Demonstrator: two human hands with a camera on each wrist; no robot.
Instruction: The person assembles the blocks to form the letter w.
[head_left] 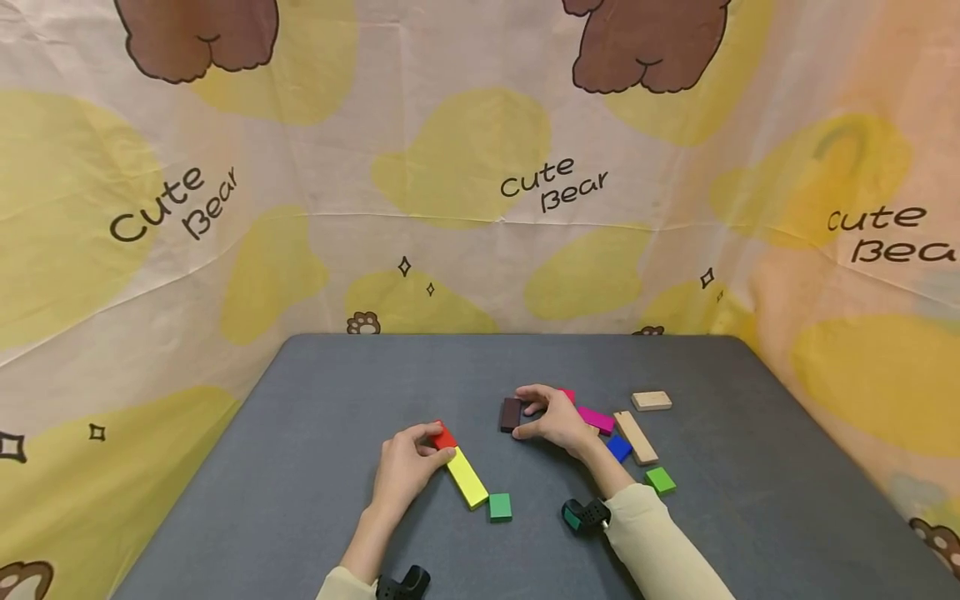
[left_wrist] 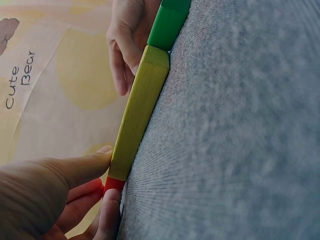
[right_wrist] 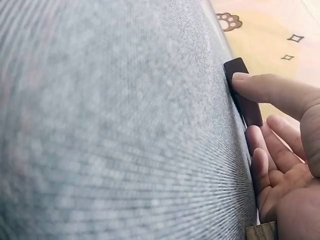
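Observation:
My left hand (head_left: 405, 467) pinches a small red block (head_left: 444, 435) with its fingers. The thumb touches the long yellow block (head_left: 467, 477) where the two meet end to end. A green block (head_left: 500, 507) sits against the yellow block's near end, as the yellow block (left_wrist: 140, 115) and green block (left_wrist: 170, 22) show in the left wrist view. My right hand (head_left: 558, 421) grips a dark brown block (head_left: 510, 415), thumb at the near end and a finger at the far end. In the right wrist view the thumb partly covers the dark brown block (right_wrist: 247, 102).
Right of and partly behind the right hand lie a magenta block (head_left: 596, 420), a blue block (head_left: 618, 448), a long plain wooden block (head_left: 636, 437), a shorter plain one (head_left: 651, 401) and a lime green block (head_left: 660, 481). Grey cloth covers the table (head_left: 337, 375); a printed curtain hangs behind.

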